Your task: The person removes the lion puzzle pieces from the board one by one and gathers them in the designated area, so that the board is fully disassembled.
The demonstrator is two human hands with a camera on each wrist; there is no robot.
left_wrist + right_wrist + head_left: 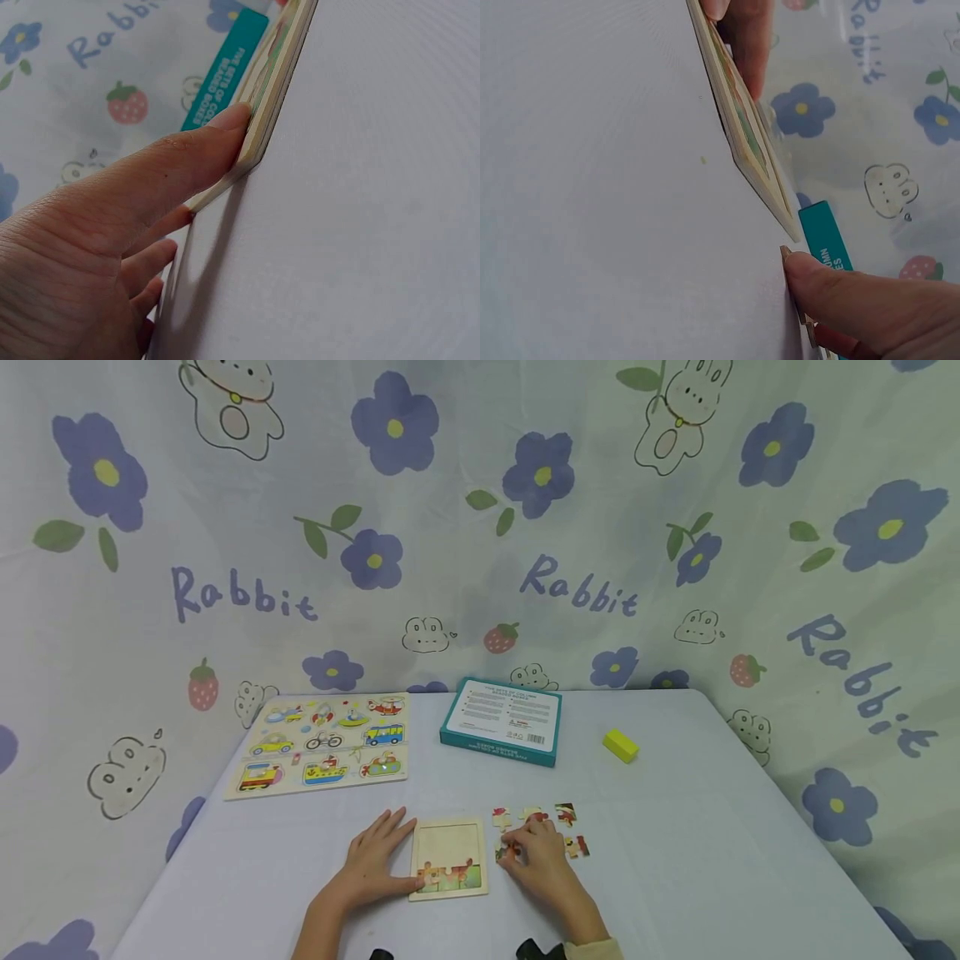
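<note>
In the head view a square wooden puzzle tray (448,828) lies in front of me, a row of joined jigsaw pieces (457,878) along its near edge. My left hand (372,864) rests at the tray's left side, fingers extended, its thumb pressing the near left corner. To the right, my right hand (542,864) pinches a puzzle piece (501,853) among the loose ones. The right wrist view shows that hand's thumb (829,289) against the thin wooden edge of a piece; the other fingers are mostly hidden. Loose pieces (566,812) lie beyond and beside the hand.
A wooden board with vehicle pictures (324,741) lies at the back left. Behind the tray sits a teal and white box (501,720), and a yellow block (621,745) lies at the back right. A printed curtain (480,527) hangs behind the white table (712,860).
</note>
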